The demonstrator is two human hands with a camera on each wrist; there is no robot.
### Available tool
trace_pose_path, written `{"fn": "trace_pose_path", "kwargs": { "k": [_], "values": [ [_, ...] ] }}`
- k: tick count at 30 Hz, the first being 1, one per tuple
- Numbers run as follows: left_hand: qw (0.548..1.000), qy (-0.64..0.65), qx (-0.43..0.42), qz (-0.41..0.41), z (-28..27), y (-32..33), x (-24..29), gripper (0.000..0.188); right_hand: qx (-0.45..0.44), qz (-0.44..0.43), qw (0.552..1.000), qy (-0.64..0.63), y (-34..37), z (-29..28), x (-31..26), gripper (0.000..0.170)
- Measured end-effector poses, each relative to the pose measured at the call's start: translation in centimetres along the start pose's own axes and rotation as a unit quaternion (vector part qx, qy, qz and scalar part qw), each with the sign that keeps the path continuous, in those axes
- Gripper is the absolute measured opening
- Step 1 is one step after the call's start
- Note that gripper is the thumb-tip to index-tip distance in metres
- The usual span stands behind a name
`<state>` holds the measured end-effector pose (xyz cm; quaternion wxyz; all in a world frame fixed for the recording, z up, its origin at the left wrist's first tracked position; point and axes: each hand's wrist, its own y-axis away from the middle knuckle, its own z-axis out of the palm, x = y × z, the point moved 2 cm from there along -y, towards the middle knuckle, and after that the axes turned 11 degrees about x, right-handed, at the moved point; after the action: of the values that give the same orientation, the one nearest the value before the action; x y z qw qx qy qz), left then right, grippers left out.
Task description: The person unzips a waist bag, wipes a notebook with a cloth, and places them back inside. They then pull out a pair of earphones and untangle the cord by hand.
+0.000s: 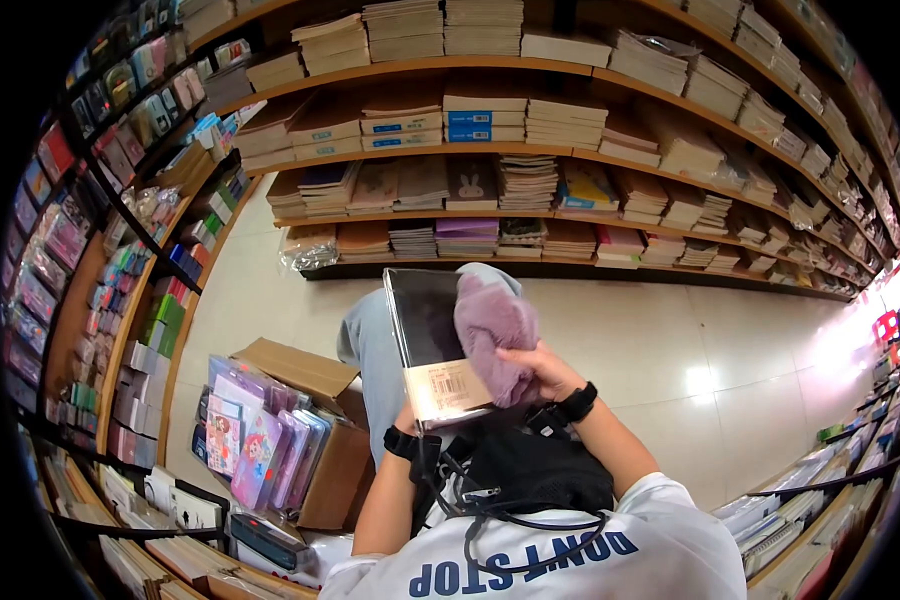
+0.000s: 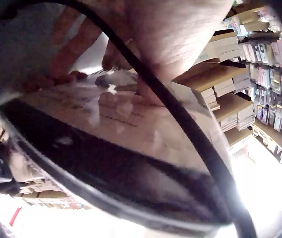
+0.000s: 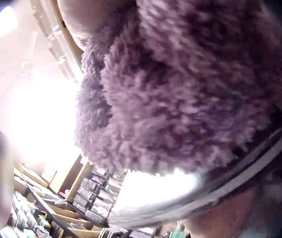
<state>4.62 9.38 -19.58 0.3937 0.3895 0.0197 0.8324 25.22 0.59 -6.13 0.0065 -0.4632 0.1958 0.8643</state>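
A black notebook (image 1: 425, 320) in clear plastic wrap, with a tan barcode band (image 1: 448, 393) across its lower part, is held tilted over the person's lap. The left hand (image 1: 407, 416) grips its lower left edge, and in the left wrist view the thumb lies over the band side while fingers curl beneath. In the right hand (image 1: 547, 370) is a bunched, fluffy purple cloth (image 1: 495, 325), which lies against the notebook's right side. Close up in the right wrist view, the cloth (image 3: 180, 94) hides most of that hand.
An open cardboard box (image 1: 335, 475) of plastic-wrapped notebooks (image 1: 260, 440) stands by the left leg. Wooden shelves (image 1: 420, 148) stacked with books curve across the front and right. Racks of small packaged goods (image 1: 45, 270) line the left. Pale tiled floor (image 1: 670, 330) spreads before the shelves.
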Motion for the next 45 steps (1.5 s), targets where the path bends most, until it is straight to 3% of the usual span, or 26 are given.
{"fn": "trace_pose_path", "kwargs": {
  "k": [2,4,5,6,8,11,14,18,20,25,28,32,35,36,38,40,43,45],
  "values": [
    [1.0,-0.011,-0.004,0.014,0.8,-0.1,0.2,0.044,0.043,-0.039,0.998,-0.012,0.3,-1.3,-1.1,0.054],
    [0.982,-0.162,0.046,0.088,4.3,0.6,0.8,0.046,0.089,-0.085,0.992,0.037,1.3,-2.5,-2.7,0.054],
    [0.978,-0.178,0.006,0.107,5.5,0.8,1.3,0.052,0.106,-0.113,0.985,0.073,1.6,-3.4,-2.7,0.055],
    [0.997,0.012,-0.001,0.072,6.1,0.1,0.4,0.061,0.122,-0.141,0.977,0.108,1.7,-4.3,-2.7,0.056],
    [0.974,0.076,-0.214,0.011,5.3,-0.2,0.9,0.07,0.122,-0.172,0.96,0.185,2.2,-5.7,-2.8,0.057],
    [0.966,-0.226,-0.089,0.09,8.4,1.7,1.8,0.084,0.054,-0.209,0.924,0.316,3.1,-6.9,-2.6,0.06],
    [0.976,-0.199,-0.071,0.049,8.1,1.3,1.3,0.096,0.012,-0.283,0.788,0.547,3.8,-5.4,-3.4,0.061],
    [0.971,-0.216,-0.096,0.034,6.6,0.0,0.3,0.094,0.079,-0.359,0.653,0.662,3.5,-3.9,-3.7,0.062],
    [0.969,-0.229,-0.09,0.031,7.5,0.8,1.1,0.093,0.105,-0.352,0.67,0.645,0.7,-4.4,-4.5,0.054],
    [0.969,-0.23,-0.083,0.037,7.8,0.9,1.3,0.095,0.258,-0.364,0.602,0.662,-4.5,-3.8,-6.7,0.039],
    [0.971,-0.227,-0.068,0.039,7.9,1.0,1.5,0.097,0.232,-0.323,0.644,0.653,-4.5,-3.5,-6.8,0.043],
    [0.961,-0.266,-0.064,0.036,6.8,0.5,1.3,0.091,0.14,-0.34,0.615,0.698,-0.6,-2.9,-5.1,0.033],
    [0.972,-0.227,-0.025,0.051,6.7,0.3,0.4,0.078,0.012,-0.373,0.628,0.683,2.9,-2.5,-4.0,0.032],
    [0.978,-0.198,-0.006,0.058,6.8,0.3,0.2,0.073,-0.017,-0.391,0.652,0.649,3.7,-2.3,-3.2,0.034],
    [0.969,-0.243,-0.024,0.045,6.9,0.6,0.6,0.064,-0.061,-0.369,0.65,0.662,5.1,-1.7,-2.8,0.039],
    [0.97,-0.241,-0.017,0.032,7.9,1.2,1.0,0.062,-0.03,-0.359,0.656,0.663,5.4,-1.3,-2.6,0.041],
    [0.977,-0.198,-0.026,0.075,7.4,0.4,0.4,0.06,0.023,-0.351,0.655,0.669,4.6,-1.6,-2.7,0.044],
    [0.946,-0.316,-0.014,0.076,6.5,-0.5,0.4,0.055,0.089,-0.384,0.632,0.667,3.7,-1.0,-2.8,0.048]
  ]
}}
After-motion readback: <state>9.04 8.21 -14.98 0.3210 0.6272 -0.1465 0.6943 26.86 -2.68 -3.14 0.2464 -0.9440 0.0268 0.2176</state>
